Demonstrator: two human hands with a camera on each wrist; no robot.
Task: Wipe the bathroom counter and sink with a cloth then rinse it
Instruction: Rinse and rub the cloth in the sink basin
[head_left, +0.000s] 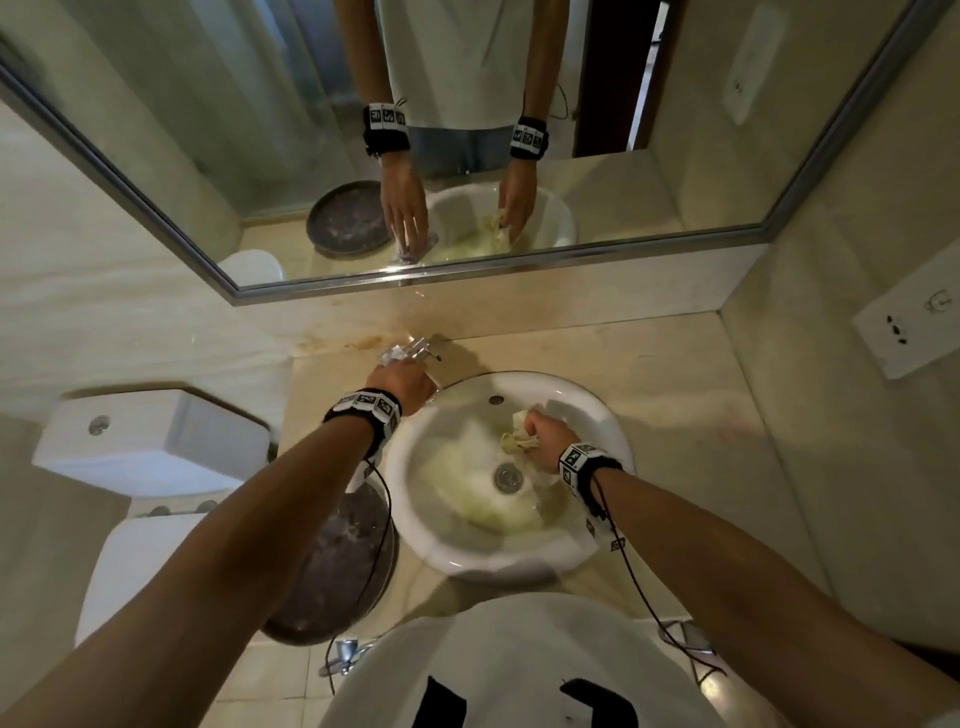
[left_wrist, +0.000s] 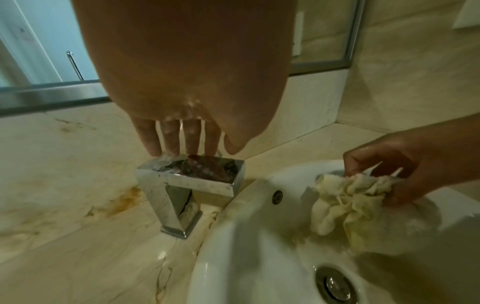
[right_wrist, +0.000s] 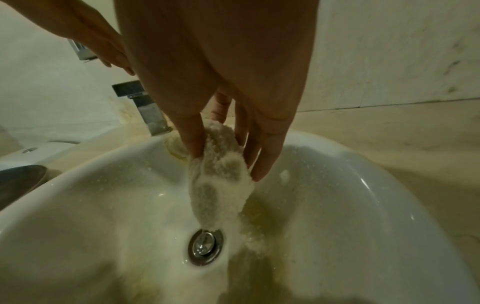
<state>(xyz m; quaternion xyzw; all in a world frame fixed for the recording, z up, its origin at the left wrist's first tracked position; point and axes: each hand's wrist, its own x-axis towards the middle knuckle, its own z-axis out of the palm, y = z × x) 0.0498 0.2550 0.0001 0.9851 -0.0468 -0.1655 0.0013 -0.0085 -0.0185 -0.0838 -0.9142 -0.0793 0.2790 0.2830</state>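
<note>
Sink: the white round basin (head_left: 597, 540) sits nearest the person, set into the bench (head_left: 701, 395); yellowish water pools around the drain (right_wrist: 205, 245), so the bowl looks wet.
Cloth: a pale, bunched cloth (left_wrist: 348, 197) hangs inside the basin, its lower end trailing down almost to the drain.
Right hand: the right hand (head_left: 545, 434) holds the cloth over the bowl, thumb and fingers (right_wrist: 262, 156) curled round its upper part and pinching it.
Left hand: the left hand (head_left: 402, 382) reaches beyond the basin rim to the chrome tap (left_wrist: 191, 181); its fingers (left_wrist: 168, 139) are straight and relaxed, their tips at the back edge of the tap's flat top, grasping nothing.
Tap: it stands on the bench just beside the basin's far-left rim. No stream can be made out leaving the spout, so whether water runs cannot be told.
Far side: a rust-coloured stain (left_wrist: 124, 201) marks the bench beside the tap base, and a mirror (head_left: 467, 130) rises behind.
Step in hand: judged from the wet cloth held in the bowl, this is the rinsing stage.
Next move: probably working the tap with the left hand, then bringing the cloth under the spout and squeezing it through; the stain may still want wiping.
</note>
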